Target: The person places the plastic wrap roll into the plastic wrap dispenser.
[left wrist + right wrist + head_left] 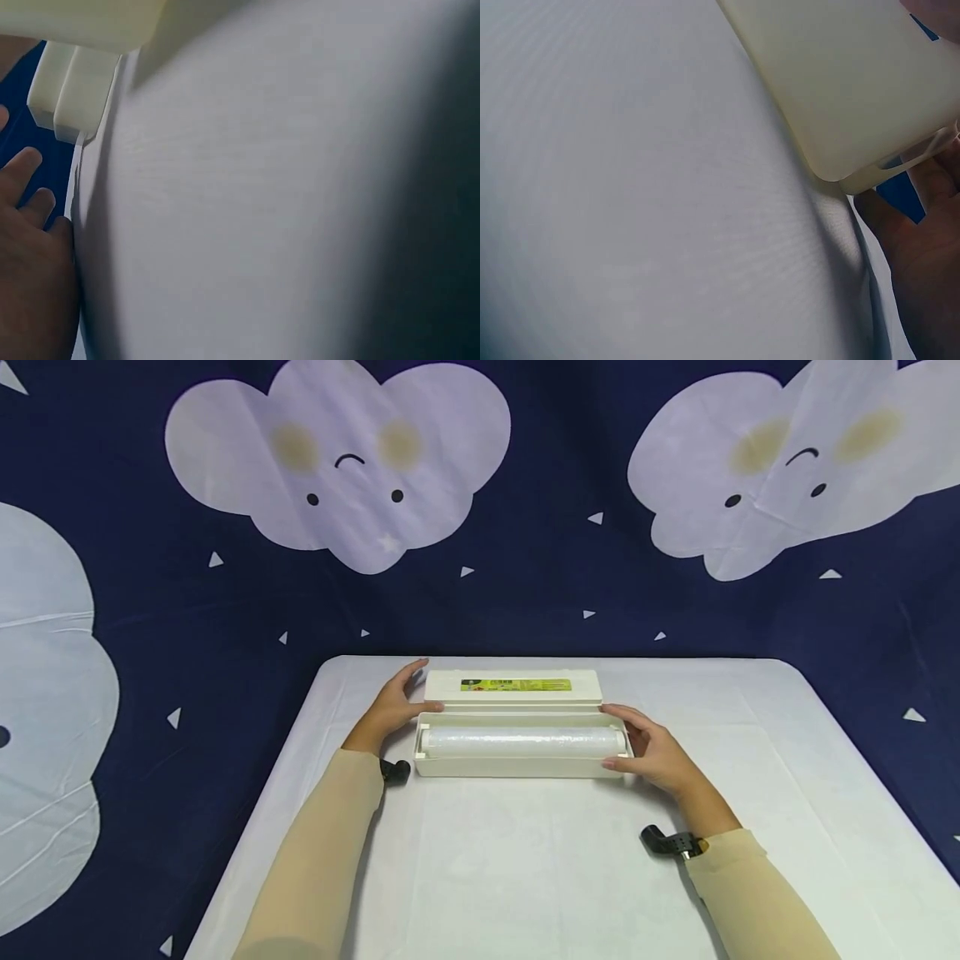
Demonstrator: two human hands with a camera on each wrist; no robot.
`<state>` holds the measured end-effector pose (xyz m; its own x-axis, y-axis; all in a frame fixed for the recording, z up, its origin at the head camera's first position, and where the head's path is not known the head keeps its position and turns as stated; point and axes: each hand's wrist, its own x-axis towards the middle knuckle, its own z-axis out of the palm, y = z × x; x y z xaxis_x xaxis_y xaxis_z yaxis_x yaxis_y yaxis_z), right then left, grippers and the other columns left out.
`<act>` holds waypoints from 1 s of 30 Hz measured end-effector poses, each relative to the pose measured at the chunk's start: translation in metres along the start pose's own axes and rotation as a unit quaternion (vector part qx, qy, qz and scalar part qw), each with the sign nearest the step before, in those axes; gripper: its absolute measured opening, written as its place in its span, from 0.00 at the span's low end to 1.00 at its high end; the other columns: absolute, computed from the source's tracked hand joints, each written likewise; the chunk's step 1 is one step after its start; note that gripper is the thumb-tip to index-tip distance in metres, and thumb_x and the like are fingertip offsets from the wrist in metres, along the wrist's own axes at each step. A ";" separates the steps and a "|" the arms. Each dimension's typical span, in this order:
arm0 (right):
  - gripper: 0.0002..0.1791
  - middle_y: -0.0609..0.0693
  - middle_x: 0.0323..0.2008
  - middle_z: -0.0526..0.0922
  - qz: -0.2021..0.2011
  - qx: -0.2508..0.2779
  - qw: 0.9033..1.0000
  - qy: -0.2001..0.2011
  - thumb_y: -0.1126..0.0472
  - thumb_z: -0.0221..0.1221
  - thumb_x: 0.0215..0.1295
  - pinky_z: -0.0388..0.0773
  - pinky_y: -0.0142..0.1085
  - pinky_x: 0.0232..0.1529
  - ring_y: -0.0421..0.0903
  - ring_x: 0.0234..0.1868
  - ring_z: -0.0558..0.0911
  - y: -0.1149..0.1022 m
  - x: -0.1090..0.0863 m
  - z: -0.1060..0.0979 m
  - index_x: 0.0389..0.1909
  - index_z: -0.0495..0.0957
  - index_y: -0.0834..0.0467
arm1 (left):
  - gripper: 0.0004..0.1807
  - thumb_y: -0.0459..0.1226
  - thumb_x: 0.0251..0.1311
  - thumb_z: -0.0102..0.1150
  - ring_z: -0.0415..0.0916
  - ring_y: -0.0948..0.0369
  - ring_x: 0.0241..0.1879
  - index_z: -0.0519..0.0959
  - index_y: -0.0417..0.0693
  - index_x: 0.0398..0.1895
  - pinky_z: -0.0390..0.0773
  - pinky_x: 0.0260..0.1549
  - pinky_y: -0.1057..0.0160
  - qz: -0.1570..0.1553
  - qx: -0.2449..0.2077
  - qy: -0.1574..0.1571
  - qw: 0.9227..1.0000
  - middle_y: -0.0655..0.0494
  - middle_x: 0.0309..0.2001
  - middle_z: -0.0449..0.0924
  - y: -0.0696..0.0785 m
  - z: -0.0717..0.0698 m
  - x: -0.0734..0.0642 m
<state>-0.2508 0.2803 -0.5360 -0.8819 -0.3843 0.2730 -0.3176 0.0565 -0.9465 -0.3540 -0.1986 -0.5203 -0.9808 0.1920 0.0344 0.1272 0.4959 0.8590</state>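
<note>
The long, off-white box (510, 767) sits on the white surface (525, 868), with a yellow-green label (516, 685) on its folded-back lid (517, 697) and 1 glossy, whitish roll (521, 742) inside. My right hand (658, 756) grips its right end; my left hand (390, 708) is spread, thumb at the lid's left edge.

2 hands (390, 708) (660, 757) | 1 box (517, 767) | 1 lid (516, 697) | 1 roll (525, 742) | 1 label (516, 685) | 2 sleeves (315, 852) (750, 881)
</note>
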 end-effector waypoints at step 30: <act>0.51 0.65 0.76 0.60 0.007 -0.007 1.000 0.009 0.82 0.75 0.48 0.73 0.32 0.63 0.56 0.75 0.64 -0.001 0.000 0.002 0.76 0.64 0.70 | 0.45 0.32 0.48 0.84 0.52 0.53 0.80 0.75 0.41 0.73 0.49 0.77 0.55 0.044 -0.005 -0.036 0.998 0.50 0.79 0.64 0.000 0.005 0.010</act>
<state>-0.2500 0.2778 -0.5353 -0.8928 -0.3661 0.2625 -0.3095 0.0751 -0.9479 -0.3633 -0.1926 -0.5229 -0.9525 0.2953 0.0741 0.2113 0.4659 0.8592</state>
